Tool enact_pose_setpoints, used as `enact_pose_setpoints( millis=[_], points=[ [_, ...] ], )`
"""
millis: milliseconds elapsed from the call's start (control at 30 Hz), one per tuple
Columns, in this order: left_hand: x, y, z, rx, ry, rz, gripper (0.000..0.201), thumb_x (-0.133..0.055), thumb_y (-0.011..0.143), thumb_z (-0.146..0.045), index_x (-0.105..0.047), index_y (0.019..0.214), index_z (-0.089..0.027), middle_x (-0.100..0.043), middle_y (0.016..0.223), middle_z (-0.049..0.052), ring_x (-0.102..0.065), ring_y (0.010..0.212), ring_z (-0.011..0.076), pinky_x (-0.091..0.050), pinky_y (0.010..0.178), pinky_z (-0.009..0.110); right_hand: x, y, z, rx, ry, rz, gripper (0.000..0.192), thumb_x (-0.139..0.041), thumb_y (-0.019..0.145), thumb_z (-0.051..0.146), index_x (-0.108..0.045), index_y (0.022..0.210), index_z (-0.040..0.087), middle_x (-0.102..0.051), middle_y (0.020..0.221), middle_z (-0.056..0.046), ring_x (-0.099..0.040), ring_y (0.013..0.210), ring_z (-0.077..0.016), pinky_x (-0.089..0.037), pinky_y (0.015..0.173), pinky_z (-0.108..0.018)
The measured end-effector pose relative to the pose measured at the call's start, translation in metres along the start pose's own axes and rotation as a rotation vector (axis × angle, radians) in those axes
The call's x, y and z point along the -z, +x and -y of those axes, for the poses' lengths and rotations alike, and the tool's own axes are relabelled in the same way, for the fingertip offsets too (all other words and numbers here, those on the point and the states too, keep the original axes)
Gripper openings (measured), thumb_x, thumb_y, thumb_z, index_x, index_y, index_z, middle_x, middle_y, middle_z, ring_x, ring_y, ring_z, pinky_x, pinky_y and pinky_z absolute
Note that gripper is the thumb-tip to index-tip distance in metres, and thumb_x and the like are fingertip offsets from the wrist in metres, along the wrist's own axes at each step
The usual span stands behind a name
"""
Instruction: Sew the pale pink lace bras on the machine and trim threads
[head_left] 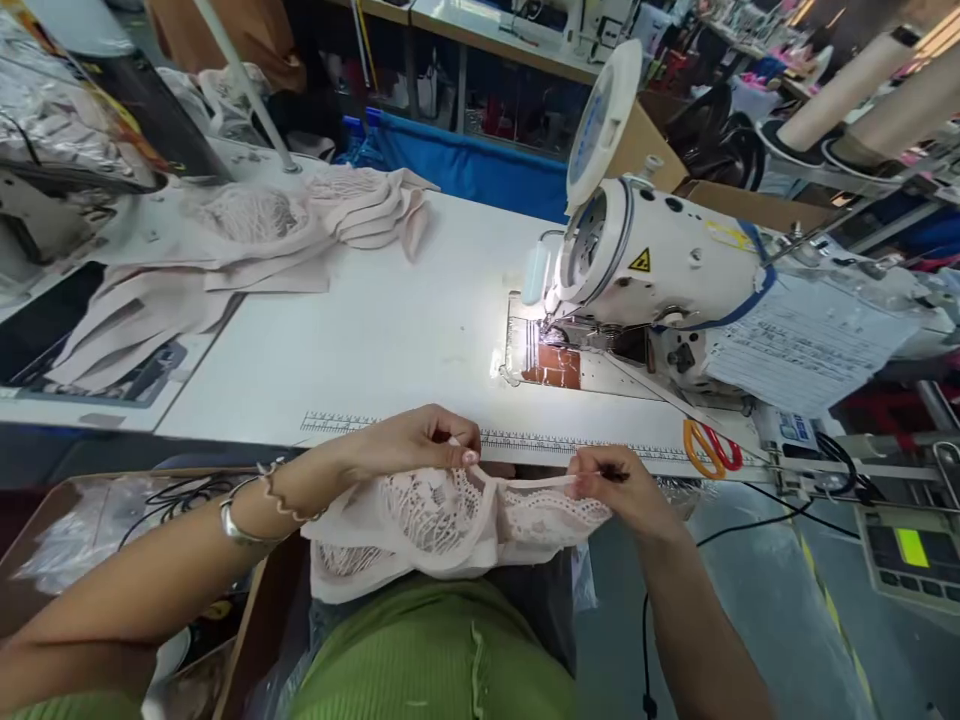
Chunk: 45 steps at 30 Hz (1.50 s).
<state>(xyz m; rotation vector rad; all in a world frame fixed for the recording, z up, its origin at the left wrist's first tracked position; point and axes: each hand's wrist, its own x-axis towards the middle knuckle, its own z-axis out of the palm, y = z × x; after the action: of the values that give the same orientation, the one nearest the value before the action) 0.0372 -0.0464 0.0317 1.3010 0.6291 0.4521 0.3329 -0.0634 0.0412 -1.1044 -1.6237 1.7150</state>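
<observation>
A pale pink lace bra (442, 515) hangs between my two hands, in front of the table's near edge and over my lap. My left hand (427, 440) pinches its upper edge near the middle, thumb against fingers. Farther right along the same edge, my right hand (611, 480) is closed on the lace band. The bra's cups face up toward me, and part of its lower side is hidden against my body. Beyond my hands stands a white sewing machine (660, 255), its needle area lit.
More pale pink bra pieces (255, 235) lie piled at the table's left. A printed ruler strip (540, 442) runs along the front edge. Scissors with orange and red handles (709, 450) rest at right. An open cardboard box (251, 630) stands below left.
</observation>
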Motion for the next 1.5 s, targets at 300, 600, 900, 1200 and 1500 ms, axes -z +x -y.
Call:
enact_pose_setpoints(
  millis=[300,600,900,1200,1500],
  points=[
    [-0.019,0.002,0.032,-0.12,-0.675,-0.124,0.068,-0.088,0.069,-0.045,-0.028,0.051,-0.018,-0.032,0.045,-0.008,-0.024,0.041,0.0039,-0.02,0.042,0.02,-0.016,0.0,-0.002,-0.147,0.538,-0.02,0.057,-0.083,0.072,0.055,-0.04,0.054,0.023,-0.04,0.044,0.006,-0.031,0.042,-0.0084,-0.024,0.042,-0.023],
    [-0.023,0.002,0.024,-0.15,-0.639,-0.18,0.072,-0.09,0.065,-0.05,-0.027,0.05,-0.019,-0.031,0.042,-0.009,-0.023,0.039,0.0037,-0.021,0.039,0.02,-0.019,0.0,-0.008,-0.174,0.52,-0.067,0.062,-0.082,0.068,0.062,-0.033,0.054,0.026,-0.03,0.042,0.008,-0.02,0.039,-0.0094,-0.021,0.037,-0.025],
    [-0.022,0.003,0.02,-0.181,-0.641,-0.127,0.068,-0.088,0.071,-0.046,-0.029,0.05,-0.018,-0.033,0.043,-0.008,-0.024,0.039,0.0032,-0.021,0.037,0.017,-0.016,0.001,-0.008,-0.149,0.378,-0.059,0.068,-0.076,0.066,0.073,-0.028,0.052,0.027,-0.029,0.041,0.007,-0.024,0.038,-0.0108,-0.025,0.037,-0.026],
    [-0.021,0.002,0.021,-0.162,-0.618,-0.121,0.068,-0.088,0.071,-0.046,-0.03,0.05,-0.018,-0.031,0.045,-0.008,-0.023,0.04,0.003,-0.021,0.037,0.018,-0.013,0.005,-0.004,-0.106,0.33,0.021,0.065,-0.074,0.069,0.074,-0.034,0.049,0.026,-0.032,0.038,0.006,-0.029,0.035,-0.0113,-0.031,0.038,-0.028],
    [-0.021,0.002,0.016,-0.132,-0.586,-0.113,0.068,-0.088,0.07,-0.048,-0.029,0.05,-0.019,-0.032,0.043,-0.008,-0.023,0.039,0.0034,-0.022,0.037,0.019,-0.001,-0.003,-0.007,-0.045,0.313,0.106,0.062,-0.074,0.075,0.069,-0.039,0.052,0.024,-0.042,0.042,0.005,-0.032,0.036,-0.0092,-0.027,0.038,-0.025]
  ],
)
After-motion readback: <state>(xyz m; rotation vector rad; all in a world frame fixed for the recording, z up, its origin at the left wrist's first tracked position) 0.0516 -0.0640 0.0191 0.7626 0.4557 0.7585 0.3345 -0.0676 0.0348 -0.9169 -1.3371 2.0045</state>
